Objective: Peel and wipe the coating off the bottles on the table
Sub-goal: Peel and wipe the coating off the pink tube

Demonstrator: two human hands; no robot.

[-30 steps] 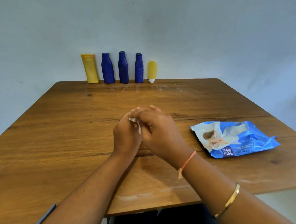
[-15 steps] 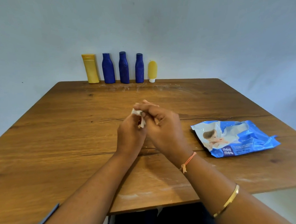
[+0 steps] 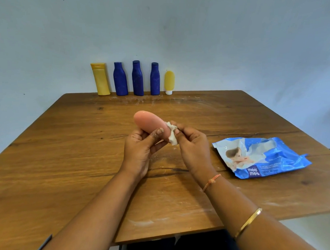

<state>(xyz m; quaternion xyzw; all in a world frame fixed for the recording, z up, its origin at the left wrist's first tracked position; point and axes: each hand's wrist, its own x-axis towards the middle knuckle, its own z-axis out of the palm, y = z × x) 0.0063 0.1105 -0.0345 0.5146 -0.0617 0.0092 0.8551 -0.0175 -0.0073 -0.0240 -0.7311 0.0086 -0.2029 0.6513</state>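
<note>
Since the earlier frame, the left hand [image 3: 140, 150] and right hand [image 3: 192, 146] had parted, baring a pink bottle [image 3: 148, 122] held above the wooden table [image 3: 66, 140]. The left gripped its near end; the right pinched a crumpled white wipe [image 3: 172, 134] against it.

You face a plain pale blue-grey wall [image 3: 201, 32] across the upper half of the frame. Below it spreads your brown wooden surface [image 3: 65, 158], smeared white in places. Pale floor [image 3: 310, 232] shows at lower right.
</note>
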